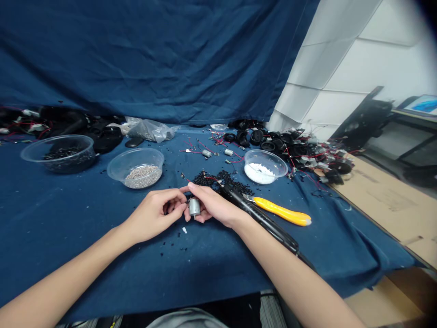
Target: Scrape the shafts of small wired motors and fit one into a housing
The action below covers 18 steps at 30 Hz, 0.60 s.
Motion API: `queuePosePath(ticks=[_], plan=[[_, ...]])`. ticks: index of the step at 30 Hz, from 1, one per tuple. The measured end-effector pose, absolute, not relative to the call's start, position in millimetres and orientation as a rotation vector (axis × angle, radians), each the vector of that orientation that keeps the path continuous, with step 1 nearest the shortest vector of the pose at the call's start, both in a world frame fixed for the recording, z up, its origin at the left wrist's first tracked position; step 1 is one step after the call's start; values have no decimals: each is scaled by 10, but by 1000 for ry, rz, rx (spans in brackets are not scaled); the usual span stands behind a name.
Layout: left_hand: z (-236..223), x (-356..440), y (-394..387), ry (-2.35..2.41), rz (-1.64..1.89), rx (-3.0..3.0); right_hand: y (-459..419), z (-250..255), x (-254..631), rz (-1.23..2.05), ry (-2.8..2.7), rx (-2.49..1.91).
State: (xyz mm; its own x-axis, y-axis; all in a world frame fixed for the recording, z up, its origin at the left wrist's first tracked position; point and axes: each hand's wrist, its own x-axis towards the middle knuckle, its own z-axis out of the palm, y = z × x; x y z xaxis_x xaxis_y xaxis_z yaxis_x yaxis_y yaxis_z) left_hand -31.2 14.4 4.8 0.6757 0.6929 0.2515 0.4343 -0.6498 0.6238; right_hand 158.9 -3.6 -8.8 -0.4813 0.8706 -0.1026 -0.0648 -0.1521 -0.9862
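A small silver electric motor (194,207) sits in my right hand (213,205), its short shaft pointing down toward me. The fingers of that hand are curled round the motor's far and right sides. My left hand (164,210) is closed in a pinch at the motor's left side; whatever lies between its fingertips is too small to make out. Red wire (210,177) shows just beyond my right fingers. On the cloth below the hands lies a small white piece (185,230), with black bits near it.
A black corded tool (262,218) and a yellow utility knife (282,211) lie at right. Small black parts (235,182) are heaped beyond my hands. Bowls hold metal pieces (143,175), white pieces (259,173) and black pieces (64,152). Wired black housings (276,141) pile up behind.
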Motion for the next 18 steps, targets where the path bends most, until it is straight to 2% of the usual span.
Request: queuePosePath(ticks=[18], plan=[[80, -282, 88, 825, 619, 2347, -76, -91, 1534, 1656, -1530, -946]])
